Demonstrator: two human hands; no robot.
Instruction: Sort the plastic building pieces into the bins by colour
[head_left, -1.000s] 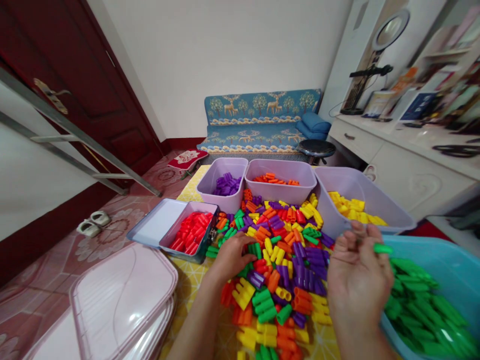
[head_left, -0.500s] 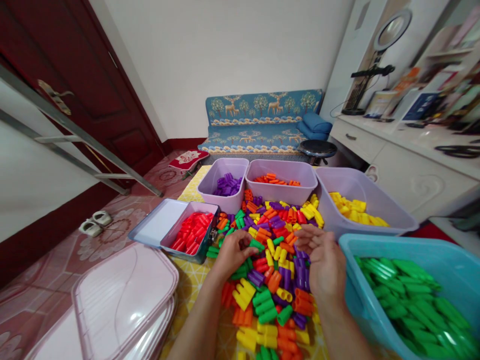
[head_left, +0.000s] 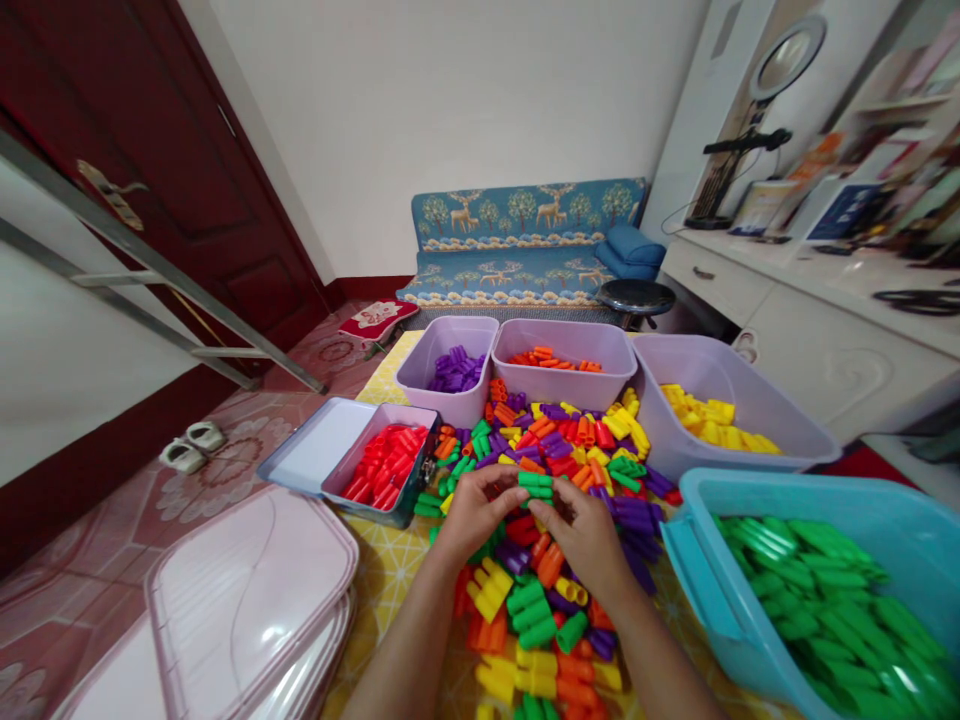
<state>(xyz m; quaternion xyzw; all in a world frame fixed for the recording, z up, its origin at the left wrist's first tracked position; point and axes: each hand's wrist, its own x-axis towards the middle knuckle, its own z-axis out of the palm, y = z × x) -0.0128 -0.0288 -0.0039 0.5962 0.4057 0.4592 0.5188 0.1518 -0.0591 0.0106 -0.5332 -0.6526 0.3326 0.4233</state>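
A green plastic toy block (head_left: 535,486), made of joined tubes, is held between both hands above the middle of the pile. My left hand (head_left: 478,512) pinches its left end with thumb and fingers. On its right end my right hand (head_left: 583,532) closes with thumb and forefinger. Beneath and around them spreads a mixed pile of tube-shaped blocks (head_left: 547,560) in green, yellow, orange, purple and red. Part of the pile is hidden by my hands and forearms.
A blue tub (head_left: 701,570) of green blocks stands at the right. Purple bins hold yellow (head_left: 780,380), orange (head_left: 562,380) and purple blocks (head_left: 454,370). A hinged box (head_left: 431,440) with red blocks sits left. Stacked lids (head_left: 247,590) lie at front left.
My right hand has moved left and in, meeting my left hand. Both now grip a green block, which my left hand alone was at before.
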